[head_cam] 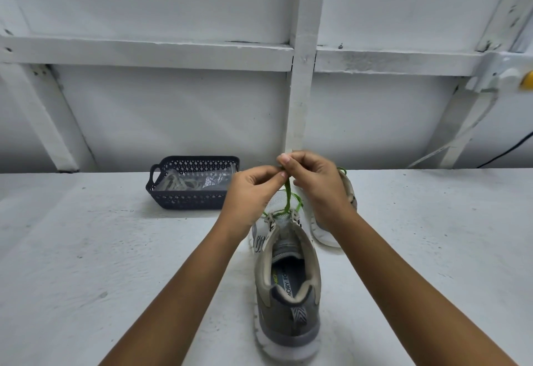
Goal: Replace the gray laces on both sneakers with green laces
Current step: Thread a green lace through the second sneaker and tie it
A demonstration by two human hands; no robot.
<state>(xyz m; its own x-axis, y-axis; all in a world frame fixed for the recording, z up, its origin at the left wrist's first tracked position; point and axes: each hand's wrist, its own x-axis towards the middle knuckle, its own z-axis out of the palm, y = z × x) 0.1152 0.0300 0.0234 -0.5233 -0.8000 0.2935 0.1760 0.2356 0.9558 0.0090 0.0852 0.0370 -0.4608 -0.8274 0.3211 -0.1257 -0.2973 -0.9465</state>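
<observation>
Pinching the green lace point(287, 192) above the toe end of the near sneaker point(288, 293), the left hand point(253, 189) and right hand point(314, 181) meet fingertip to fingertip. Each thumb and forefinger closes on the lace while the other fingers curl in. The lace runs down taut from the fingers to the lowest eyelets, where it crosses the tongue. The eyelets nearer the collar look bare, and no gray lace shows on this shoe.

This sneaker stands on the white table point(86, 250) with its heel toward the person. The second sneaker point(323, 233) lies just beyond it on the right, mostly hidden behind the right hand. A bit of green shows at its top, so it may already be relaced. Pale gray laces point(173, 182) lie in the dark plastic basket point(161, 189), well to the left by the wall.

The step in hand seems to be the start of lacing the near sneaker, with the two lace ends held together to even them. The next move calls for parting the ends, one to each hand, and feeding each tip through the next pair of eyelets, keeping the tension even.
</observation>
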